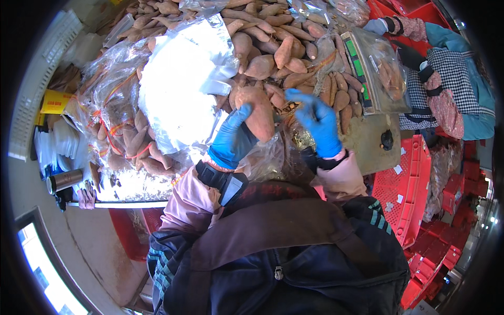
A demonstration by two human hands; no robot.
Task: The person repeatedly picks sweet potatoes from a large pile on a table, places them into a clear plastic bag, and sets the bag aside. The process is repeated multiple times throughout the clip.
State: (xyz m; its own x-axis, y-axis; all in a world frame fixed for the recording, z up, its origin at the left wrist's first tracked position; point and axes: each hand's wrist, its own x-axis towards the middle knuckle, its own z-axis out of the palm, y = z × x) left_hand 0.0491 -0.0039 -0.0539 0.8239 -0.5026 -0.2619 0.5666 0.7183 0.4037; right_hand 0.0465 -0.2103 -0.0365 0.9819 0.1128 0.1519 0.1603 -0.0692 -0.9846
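Note:
My left hand [233, 138], in a blue glove, grips a large sweet potato [256, 113] with the thumb on its upper side. To its right, my right hand [321, 124], also blue-gloved, is raised with the fingers apart and nothing visible in them. Both hands are over the near edge of a heap of loose sweet potatoes [260, 67]. A stack of clear plastic bags [179, 82], washed out by glare, lies left of the held sweet potato. Below the hands is a crumpled clear plastic bag [264, 157]; what it holds is unclear.
Filled bags of sweet potatoes [130, 134] stand at the left, some with red ties. A weighing scale [356, 67] at the right bears a bagged portion [388, 76]. Beyond it a co-worker's sleeve [445, 102] shows. A red plastic crate [405, 189] is at my right.

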